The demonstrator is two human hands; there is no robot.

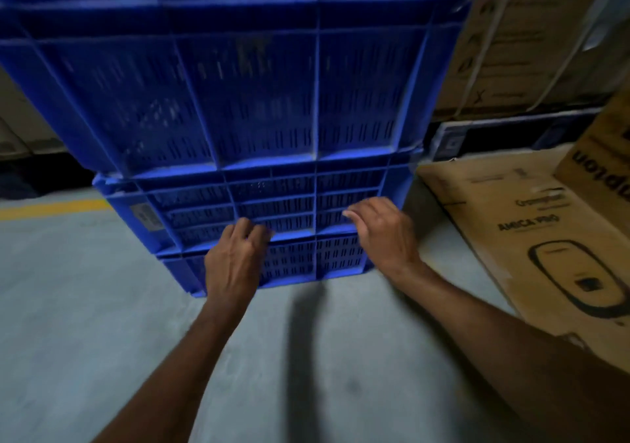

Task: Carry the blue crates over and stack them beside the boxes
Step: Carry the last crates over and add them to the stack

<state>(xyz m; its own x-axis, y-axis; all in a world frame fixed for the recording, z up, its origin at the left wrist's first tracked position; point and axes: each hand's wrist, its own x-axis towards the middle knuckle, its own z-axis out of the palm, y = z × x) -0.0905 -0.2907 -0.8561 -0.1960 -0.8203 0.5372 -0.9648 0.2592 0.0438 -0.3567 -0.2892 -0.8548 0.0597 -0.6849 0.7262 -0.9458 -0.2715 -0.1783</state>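
A stack of blue slotted plastic crates stands on the grey floor straight in front of me. The tall upper crate (238, 95) fills the top of the head view, with another crate's edge above it. Beneath it sit two lower crates (272, 200), nested and slightly askew. My left hand (235, 258) rests with curled fingers on the ledge between the two lower crates. My right hand (381, 231) presses on the same ledge further right, fingers bent over the rib. Cardboard boxes (531, 231) stand directly right of the stack.
More cardboard boxes (525, 33) with white straps are piled behind on the right. A yellow floor line (51, 209) runs at the left. Open grey concrete floor (102, 323) lies in front of and left of the stack.
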